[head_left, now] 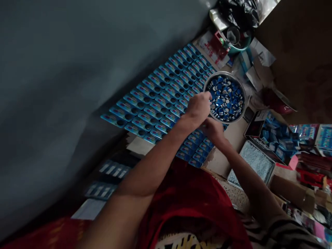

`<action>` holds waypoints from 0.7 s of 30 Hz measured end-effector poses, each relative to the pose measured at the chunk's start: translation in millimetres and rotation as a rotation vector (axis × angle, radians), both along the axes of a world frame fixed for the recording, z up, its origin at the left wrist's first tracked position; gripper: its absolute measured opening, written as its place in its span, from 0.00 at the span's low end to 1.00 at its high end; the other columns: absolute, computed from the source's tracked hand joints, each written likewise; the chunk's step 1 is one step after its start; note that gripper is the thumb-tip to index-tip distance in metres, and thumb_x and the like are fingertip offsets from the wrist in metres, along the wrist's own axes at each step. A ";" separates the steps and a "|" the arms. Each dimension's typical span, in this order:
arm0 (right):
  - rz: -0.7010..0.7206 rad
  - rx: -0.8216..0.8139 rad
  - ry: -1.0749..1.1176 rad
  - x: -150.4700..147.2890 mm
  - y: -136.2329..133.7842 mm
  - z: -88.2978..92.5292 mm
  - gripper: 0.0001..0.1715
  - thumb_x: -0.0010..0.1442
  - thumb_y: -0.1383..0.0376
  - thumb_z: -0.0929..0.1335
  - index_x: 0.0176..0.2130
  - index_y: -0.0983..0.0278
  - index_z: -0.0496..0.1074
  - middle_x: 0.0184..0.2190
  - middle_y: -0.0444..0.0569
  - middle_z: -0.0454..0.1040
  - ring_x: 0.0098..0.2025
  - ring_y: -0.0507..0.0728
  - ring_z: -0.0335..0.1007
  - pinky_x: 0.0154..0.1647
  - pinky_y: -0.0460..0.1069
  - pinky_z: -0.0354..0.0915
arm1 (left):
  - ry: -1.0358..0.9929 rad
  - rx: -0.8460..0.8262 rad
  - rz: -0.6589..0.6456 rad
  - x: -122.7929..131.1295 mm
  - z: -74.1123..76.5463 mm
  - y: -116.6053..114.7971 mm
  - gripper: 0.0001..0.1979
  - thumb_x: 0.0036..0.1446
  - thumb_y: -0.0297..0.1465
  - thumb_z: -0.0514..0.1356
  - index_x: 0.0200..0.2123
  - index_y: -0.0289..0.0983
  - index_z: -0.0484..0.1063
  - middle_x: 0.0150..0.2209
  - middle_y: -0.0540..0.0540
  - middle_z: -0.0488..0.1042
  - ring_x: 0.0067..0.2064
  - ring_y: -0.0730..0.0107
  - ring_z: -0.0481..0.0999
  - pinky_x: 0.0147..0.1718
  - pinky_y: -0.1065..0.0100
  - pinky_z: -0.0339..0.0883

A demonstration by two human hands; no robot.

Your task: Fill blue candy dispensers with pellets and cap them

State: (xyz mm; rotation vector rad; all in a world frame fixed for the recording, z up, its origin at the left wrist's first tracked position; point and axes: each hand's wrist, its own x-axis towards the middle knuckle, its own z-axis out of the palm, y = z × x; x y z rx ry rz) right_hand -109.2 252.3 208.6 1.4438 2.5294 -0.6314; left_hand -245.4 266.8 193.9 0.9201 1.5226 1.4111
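Note:
My left hand (198, 106) is closed, its curled fingertips at the near-left rim of a round metal bowl (246, 86). The bowl is full of small round blue and silver caps (225, 97). Just below it, my right hand (214, 130) is also closed, with its fingertips partly hidden near the left wrist. Whatever either hand may hold is too small or covered to make out. Under and beside both hands, blue printed cards (155, 90) lie in slanting rows, each with a dark round spot at one end.
A grey wall (64, 62) runs along the left. Right of the bowl are a box of blue packets (277, 135) and a metal tray of pale granules (252, 162). A teal tub (240, 45) and a black plastic bag (241, 12) crowd the far end. An opened cardboard box (293, 192) sits lower right.

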 end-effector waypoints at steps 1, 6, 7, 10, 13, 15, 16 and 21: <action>-0.069 0.044 -0.003 22.2 11.9 5.7 0.09 0.68 0.62 0.70 0.47 0.62 0.76 0.42 0.52 0.83 0.42 0.61 0.78 0.43 0.51 0.69 | -0.011 -0.031 -0.036 12.9 -5.4 17.7 0.11 0.51 0.16 0.68 0.30 0.37 0.74 0.34 0.43 0.72 0.55 0.46 0.75 0.66 0.50 0.60; -0.244 0.144 -0.073 63.4 78.1 -6.2 0.22 0.64 0.65 0.71 0.57 0.66 0.72 0.49 0.61 0.81 0.50 0.67 0.77 0.49 0.56 0.69 | 0.045 -0.181 -0.039 74.2 -29.5 68.3 0.15 0.48 0.18 0.72 0.31 0.37 0.70 0.49 0.34 0.71 0.67 0.30 0.62 0.70 0.41 0.48; -0.237 0.129 -0.077 58.7 87.7 -13.2 0.20 0.66 0.65 0.70 0.56 0.67 0.72 0.50 0.62 0.80 0.50 0.68 0.77 0.48 0.56 0.68 | 0.067 -0.201 -0.012 81.4 -33.1 74.0 0.14 0.50 0.21 0.73 0.32 0.37 0.70 0.52 0.33 0.70 0.68 0.30 0.61 0.70 0.40 0.48; -0.250 0.128 -0.008 38.0 108.6 -28.7 0.16 0.71 0.64 0.65 0.54 0.67 0.73 0.49 0.62 0.81 0.49 0.67 0.78 0.46 0.54 0.67 | 0.000 -0.265 0.130 89.3 -42.7 90.7 0.12 0.54 0.27 0.73 0.32 0.38 0.71 0.54 0.35 0.70 0.66 0.35 0.66 0.68 0.44 0.51; -0.179 0.150 0.082 25.6 125.4 -26.7 0.14 0.71 0.67 0.64 0.51 0.66 0.76 0.46 0.60 0.82 0.48 0.66 0.78 0.46 0.53 0.65 | -0.237 -0.303 0.268 80.2 -50.3 106.8 0.11 0.57 0.28 0.72 0.31 0.39 0.71 0.46 0.40 0.73 0.59 0.47 0.73 0.61 0.54 0.61; -0.071 0.175 0.111 25.3 135.9 -15.7 0.17 0.68 0.72 0.64 0.51 0.65 0.78 0.44 0.58 0.83 0.48 0.67 0.77 0.48 0.54 0.64 | -0.511 -0.283 0.322 69.2 -53.6 114.3 0.10 0.59 0.27 0.69 0.31 0.39 0.71 0.37 0.45 0.74 0.50 0.57 0.77 0.55 0.61 0.67; -0.024 0.188 0.125 26.9 140.5 -8.5 0.20 0.65 0.73 0.64 0.52 0.64 0.78 0.43 0.57 0.83 0.48 0.66 0.77 0.48 0.54 0.64 | -0.681 -0.259 0.328 63.8 -54.5 116.6 0.08 0.60 0.25 0.67 0.31 0.38 0.71 0.33 0.47 0.74 0.46 0.62 0.78 0.52 0.64 0.68; -0.016 0.124 0.258 41.1 151.9 21.2 0.28 0.55 0.70 0.72 0.56 0.62 0.77 0.33 0.46 0.79 0.38 0.61 0.75 0.43 0.52 0.65 | -1.176 -0.134 0.212 55.5 -52.0 118.7 0.01 0.60 0.27 0.65 0.36 0.37 0.75 0.30 0.49 0.76 0.35 0.67 0.79 0.44 0.65 0.74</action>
